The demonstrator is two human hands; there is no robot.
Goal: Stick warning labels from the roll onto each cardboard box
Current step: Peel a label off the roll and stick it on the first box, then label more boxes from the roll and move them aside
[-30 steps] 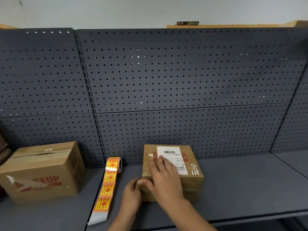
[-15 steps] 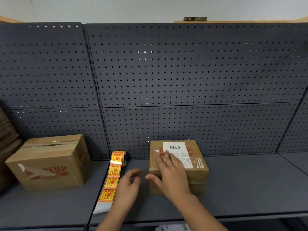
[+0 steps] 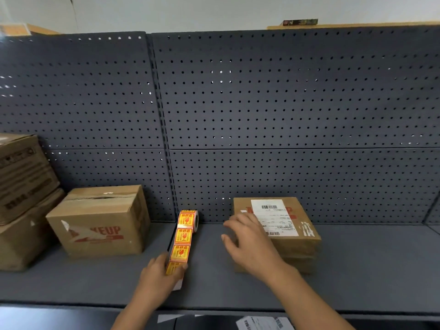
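Dark grey metal shelf (image 3: 357,270), perforated grey back panel (image 3: 285,115) behind. Roll of orange-and-yellow warning labels (image 3: 191,219) stands on edge near the panel, between two boxes. Its unrolled strip of labels (image 3: 182,236) runs along the shelf toward the front edge; each label bears a red goblet-like symbol, and the small writing above it is too blurred to read. Left hand (image 3: 158,276) holds the strip's near end, thumb on one side of the last label, fingers on the other. Right hand (image 3: 251,245) is spread, fingers loose and apart, over the left part of the flat brown cardboard box (image 3: 300,244); contact unclear. That box carries a white shipping label (image 3: 273,217) with barcodes, text illegible, over red print. Taller brown cardboard box (image 3: 100,225), left of the roll, reads "KEUP" in red. Two stacked cartons (image 3: 21,186) far left, print unreadable.
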